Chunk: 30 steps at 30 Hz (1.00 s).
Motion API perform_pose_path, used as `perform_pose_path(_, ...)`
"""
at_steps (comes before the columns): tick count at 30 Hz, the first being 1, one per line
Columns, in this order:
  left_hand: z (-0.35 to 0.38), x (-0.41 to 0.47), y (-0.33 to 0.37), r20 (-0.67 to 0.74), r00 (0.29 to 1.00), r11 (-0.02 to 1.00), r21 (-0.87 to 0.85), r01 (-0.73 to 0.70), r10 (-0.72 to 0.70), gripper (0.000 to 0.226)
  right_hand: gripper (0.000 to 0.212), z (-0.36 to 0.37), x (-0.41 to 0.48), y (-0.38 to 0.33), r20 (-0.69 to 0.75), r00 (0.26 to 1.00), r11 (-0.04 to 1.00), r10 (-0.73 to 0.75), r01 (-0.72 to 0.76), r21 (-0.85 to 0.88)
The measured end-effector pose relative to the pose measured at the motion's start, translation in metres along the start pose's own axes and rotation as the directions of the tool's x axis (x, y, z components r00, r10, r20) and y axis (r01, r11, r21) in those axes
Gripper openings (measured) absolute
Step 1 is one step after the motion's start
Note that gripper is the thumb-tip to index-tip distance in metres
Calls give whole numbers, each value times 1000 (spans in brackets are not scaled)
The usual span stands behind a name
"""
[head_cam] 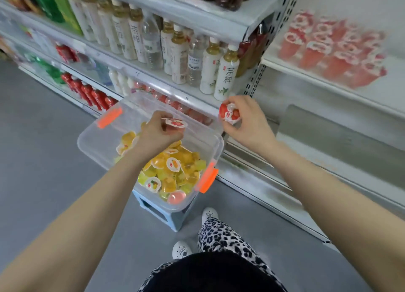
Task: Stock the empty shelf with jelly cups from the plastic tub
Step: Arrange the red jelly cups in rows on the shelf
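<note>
A red jelly cup (229, 114) sits pinched in the curled fingers of the right hand (247, 120), in the air near the bottles (225, 72). The left hand (157, 134) grips a second jelly cup (176, 123), lid up, above the plastic tub (87, 136), which holds mostly yellow cups and overhangs a blue stool (162, 217). Standing red cups (333, 50) already fill part of the shelf (383, 90) to the right. A fingertip hold could slip in transit, a careless set-down might topple the standing cups, and leaning on the tub could tip it.
</note>
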<state>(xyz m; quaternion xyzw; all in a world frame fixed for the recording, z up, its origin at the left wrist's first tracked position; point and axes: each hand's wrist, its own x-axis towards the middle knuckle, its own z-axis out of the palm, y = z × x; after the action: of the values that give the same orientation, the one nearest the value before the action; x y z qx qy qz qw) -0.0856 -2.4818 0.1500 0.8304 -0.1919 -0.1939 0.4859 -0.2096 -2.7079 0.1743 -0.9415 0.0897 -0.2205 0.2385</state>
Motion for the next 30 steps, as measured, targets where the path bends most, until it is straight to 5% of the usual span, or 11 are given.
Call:
perform_pose_path(3, 29, 6, 41, 110, 988, 994, 10, -108, 107, 69, 36, -49, -11, 20, -112, 993, 997, 48, -54, -51)
perform_pose_path(9, 88, 13, 132, 274, 912, 946, 15, -323, 307, 62, 30, -148, -29, 55, -272, 954, 979, 128, -165, -116)
perform_pose_path(17, 176, 27, 252, 281, 805, 839, 2, -545, 522, 56, 35, -265, -43, 122, -478, 846, 946, 235, -312, -87)
perform_pose_path(22, 237, 44, 313, 206, 797, 805, 60, -590, 568, 57, 39, -323, -38, 189, -439, 786, 885, 435, -463, 47)
perform_pose_path(30, 310, 81, 362, 109, 841, 823, 170, -542, 531, 59, 35, -332, 4, 292, -204, 869, 886, 450, -464, -21)
